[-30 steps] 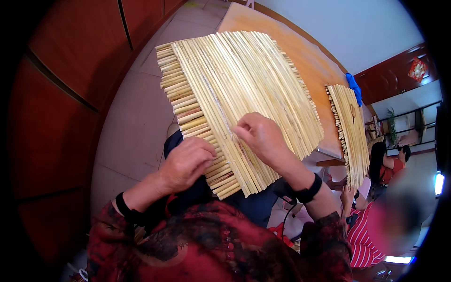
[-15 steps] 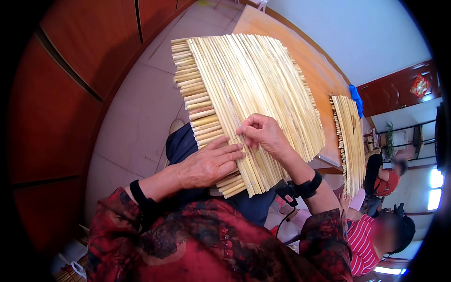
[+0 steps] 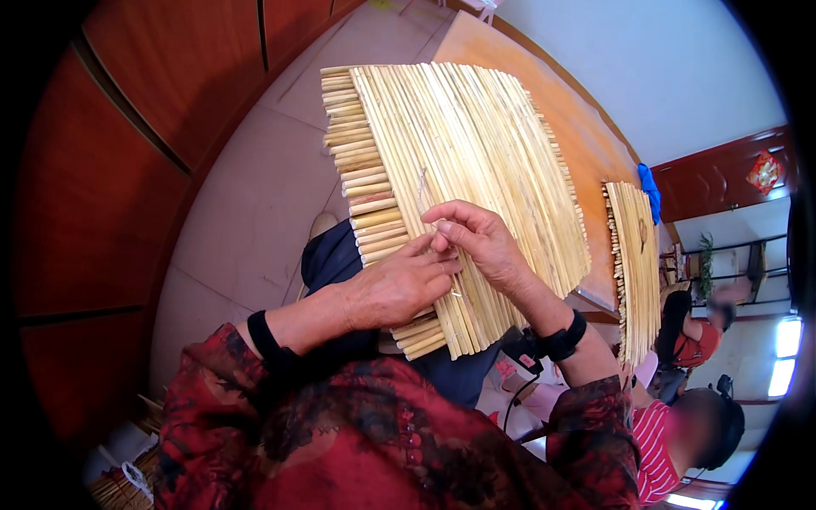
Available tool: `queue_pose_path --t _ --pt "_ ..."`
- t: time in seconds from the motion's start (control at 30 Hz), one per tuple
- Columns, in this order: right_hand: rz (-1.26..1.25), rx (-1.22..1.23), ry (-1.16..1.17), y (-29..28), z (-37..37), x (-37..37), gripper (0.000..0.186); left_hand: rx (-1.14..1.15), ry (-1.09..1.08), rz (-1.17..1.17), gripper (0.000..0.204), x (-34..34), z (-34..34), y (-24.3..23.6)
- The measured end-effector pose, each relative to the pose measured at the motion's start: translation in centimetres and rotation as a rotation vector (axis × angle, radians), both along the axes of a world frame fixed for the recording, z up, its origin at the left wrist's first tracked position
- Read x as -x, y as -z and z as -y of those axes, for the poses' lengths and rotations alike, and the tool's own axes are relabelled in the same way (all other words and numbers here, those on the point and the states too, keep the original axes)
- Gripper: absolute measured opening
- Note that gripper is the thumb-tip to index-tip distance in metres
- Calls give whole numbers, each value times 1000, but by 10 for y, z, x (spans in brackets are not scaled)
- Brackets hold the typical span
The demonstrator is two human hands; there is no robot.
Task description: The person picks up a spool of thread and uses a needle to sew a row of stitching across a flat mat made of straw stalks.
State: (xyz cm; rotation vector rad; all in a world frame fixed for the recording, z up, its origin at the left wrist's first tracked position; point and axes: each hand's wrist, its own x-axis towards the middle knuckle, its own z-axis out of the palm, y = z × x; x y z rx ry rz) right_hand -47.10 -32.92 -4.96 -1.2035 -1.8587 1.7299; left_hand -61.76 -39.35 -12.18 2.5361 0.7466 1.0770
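The pale, cross-laid mat (image 3: 489, 170) overlaps the table (image 3: 586, 140) edge, beneath half-curled left hand (image 3: 395, 287) and near-pinched right hand (image 3: 483, 245); any hold unclear.

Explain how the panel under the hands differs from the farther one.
The near panel lies beneath the left hand and right hand; the far panel lies apart. The far panel shows a dark looped mark; the near panel shows no such mark. Both have pale sticks side by side.
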Motion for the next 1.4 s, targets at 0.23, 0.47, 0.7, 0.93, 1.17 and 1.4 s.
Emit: queue_pose_path --t 0.23,0.47,0.7,0.93,1.17,1.4 --pt "-97 247 211 -1 3 13 16 -66 0 -26 15 -1 1 8" --pt "89 7 36 -70 6 21 14 -40 16 -40 12 -1 3 16" --pt "-79 -331 104 -181 12 -2 9 -75 -8 -84 11 3 0 14" --pt "92 -516 143 -183 -3 -15 14 -53 5 -32 9 7 -1 7" --pt "823 -1053 -320 -79 20 -23 17 -53 -218 376 13 49 18 -5" --pt "1060 -1045 -524 -30 4 -58 14 -102 -62 126 8 33 25 -2"
